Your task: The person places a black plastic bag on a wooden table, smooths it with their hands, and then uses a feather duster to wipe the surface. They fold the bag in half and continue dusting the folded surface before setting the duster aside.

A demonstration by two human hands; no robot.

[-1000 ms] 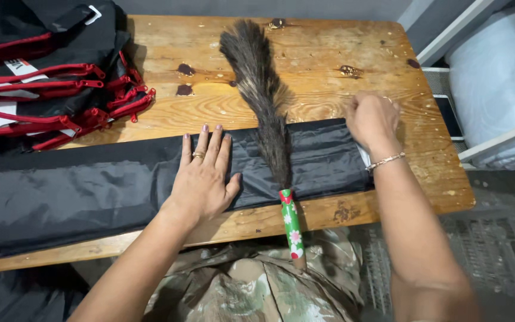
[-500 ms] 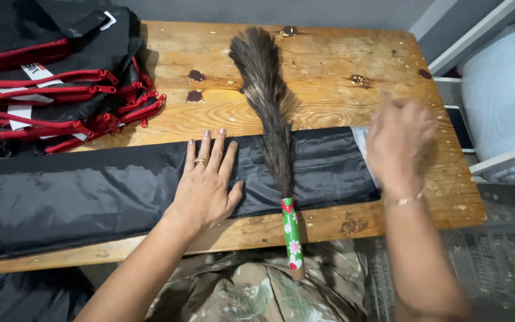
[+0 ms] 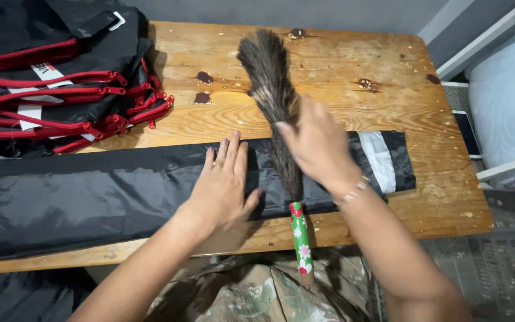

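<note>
1. Two bare hands over a wooden table (image 3: pixel 341 71), both above a long strip of black fabric (image 3: pixel 90 197) laid flat along the near edge.
2. Left hand (image 3: pixel 225 185) pressed palm-down on the fabric, fingers spread and flat, gripping nothing.
3. Right hand (image 3: pixel 317 146) hovering over the feather duster (image 3: pixel 272 89), blurred by motion; fingers loosely extended, not seen closed on anything (contact with the plume cannot be told).
4. Duster lying across the fabric, dark plume toward the far side of the table, green and red flowered handle (image 3: pixel 300 238) jutting past the near edge.
5. Probably light and soft, the fabric: thin, slightly glossy, likely slippery and prone to shifting unless pinned flat; best held by an edge or end, such as the right end near the white patch (image 3: pixel 379 161).
6. Duster likely light too, plume yielding, handle stiff; handle the sensible place to take hold.
7. Stacked at far left: folded black bags with red zips (image 3: pixel 73 95).
</note>
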